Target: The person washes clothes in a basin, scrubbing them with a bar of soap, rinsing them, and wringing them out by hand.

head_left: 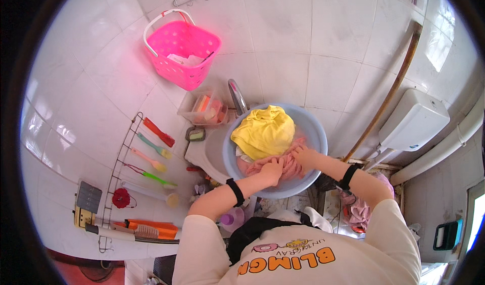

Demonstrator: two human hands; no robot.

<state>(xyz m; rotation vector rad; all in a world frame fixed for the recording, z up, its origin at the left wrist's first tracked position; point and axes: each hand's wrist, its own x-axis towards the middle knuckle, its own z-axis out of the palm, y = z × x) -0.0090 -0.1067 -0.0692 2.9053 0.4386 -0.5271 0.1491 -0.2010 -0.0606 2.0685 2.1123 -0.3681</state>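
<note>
A light blue basin [319, 133] rests on the white sink and holds a heap of cloth. On top lies a bunched yellow cloth [263, 132], with a pink cloth [289, 168] in front of it, nearer to me. My left hand [273, 170] is closed on the near part of the pink cloth. To its right, my right hand [306, 158] grips the same cloth by the basin's right side, fingers curled into it. A bit of white fabric [243, 155] peeks out at the left under the yellow one.
Behind the basin stands a chrome faucet [237, 97]. A clear box of sponges [208, 109] and a soap dish [195, 134] sit to the left. Brushes hang on a wall rack [121, 158]. Above is a pink basket [184, 52]; a wooden pole [386, 95] leans at right beside a white cistern [415, 119].
</note>
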